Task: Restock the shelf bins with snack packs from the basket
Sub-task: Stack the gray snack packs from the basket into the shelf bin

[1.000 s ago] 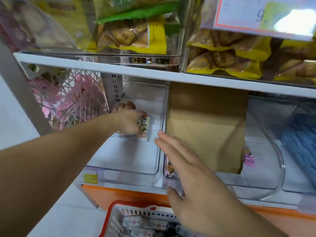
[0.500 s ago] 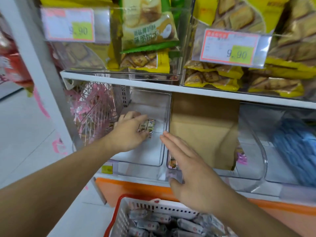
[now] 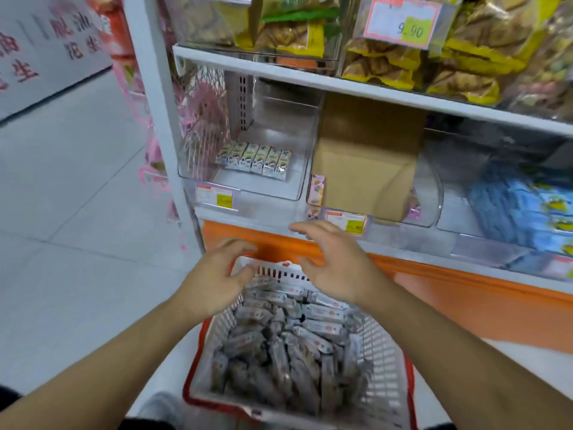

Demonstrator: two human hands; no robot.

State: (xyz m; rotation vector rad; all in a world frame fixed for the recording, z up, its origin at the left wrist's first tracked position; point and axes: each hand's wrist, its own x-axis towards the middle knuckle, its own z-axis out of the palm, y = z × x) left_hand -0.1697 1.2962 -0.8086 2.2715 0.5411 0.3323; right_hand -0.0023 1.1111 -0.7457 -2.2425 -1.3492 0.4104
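A white basket with a red rim (image 3: 387, 361) stands on the floor below the shelf, full of small silver snack packs (image 3: 288, 346). A row of several packs (image 3: 254, 158) lies flat in the clear left shelf bin (image 3: 294, 193). My left hand (image 3: 214, 274) hovers over the basket's far left corner, fingers spread and loosely bent, holding nothing. My right hand (image 3: 331, 259) hovers over the basket's far edge, fingers spread, also holding nothing.
A brown cardboard box (image 3: 366, 169) fills the middle clear bin. Blue packs (image 3: 524, 209) fill the bin on the right. Yellow snack bags (image 3: 403, 63) sit on the upper shelf behind a price tag (image 3: 403, 21). A white upright post (image 3: 155, 88) stands left, tiled floor beyond.
My left hand let go of the packs in the left bin and drew back. Both hands came down from the shelf to just above the basket. The view tilted downward.
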